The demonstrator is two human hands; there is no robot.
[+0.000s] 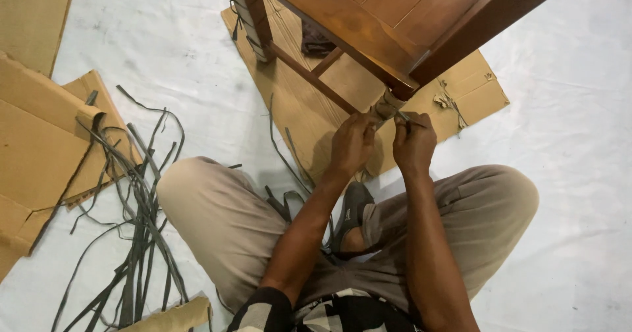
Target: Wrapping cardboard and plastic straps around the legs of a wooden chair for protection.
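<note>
You are wrapping a grey strip (403, 116) around the wooden table leg (388, 103); left hand (352, 142) and right hand (413, 142) are both pinching it, next pulling tight

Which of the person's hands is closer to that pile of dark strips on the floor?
The left. The left hand is at the wooden leg, on the side toward the pile of dark strips; the right hand sits just beyond it, farther from the pile.

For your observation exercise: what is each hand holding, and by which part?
Both hands pinch a thin dark strip at the wrapped table leg: left hand beside the leg, right hand on the strip near its end.
</note>
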